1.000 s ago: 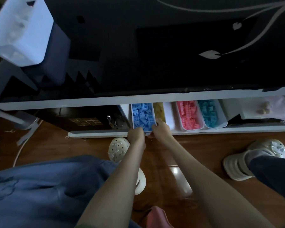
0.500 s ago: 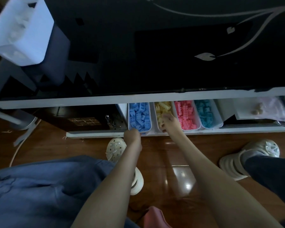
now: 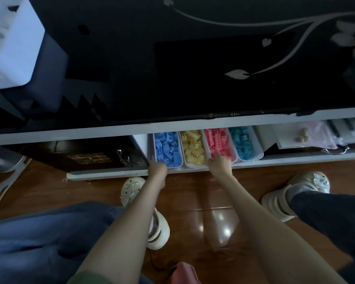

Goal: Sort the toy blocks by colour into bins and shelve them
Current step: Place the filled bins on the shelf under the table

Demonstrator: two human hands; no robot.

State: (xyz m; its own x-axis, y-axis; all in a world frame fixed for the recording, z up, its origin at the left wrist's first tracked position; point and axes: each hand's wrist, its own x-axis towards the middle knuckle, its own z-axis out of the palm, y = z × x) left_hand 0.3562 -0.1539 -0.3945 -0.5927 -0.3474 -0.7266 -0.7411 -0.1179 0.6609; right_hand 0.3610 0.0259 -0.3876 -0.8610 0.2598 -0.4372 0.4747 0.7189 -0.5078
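Observation:
Four white bins stand side by side on the low white shelf (image 3: pixel 295 159) under the dark tabletop. From left to right they hold blue blocks (image 3: pixel 167 147), yellow blocks (image 3: pixel 193 147), pink blocks (image 3: pixel 219 143) and teal blocks (image 3: pixel 243 143). My left hand (image 3: pixel 157 168) is at the front left corner of the blue bin, fingers curled against its rim. My right hand (image 3: pixel 219 162) rests on the front end of the pink bin, fingers spread over its rim and the nearest pink blocks.
A dark glossy tabletop (image 3: pixel 193 68) overhangs the shelf. A white box (image 3: pixel 12 44) sits at the top left. A plastic bag (image 3: pixel 307 135) lies on the shelf to the right. Pale shoes (image 3: pixel 295 193) and my legs are on the wooden floor (image 3: pixel 203 191).
My right hand has moved right, from the blue bin across the yellow bin to the pink bin. The blue bin has slid further in beside the yellow one; my left hand stays at its corner.

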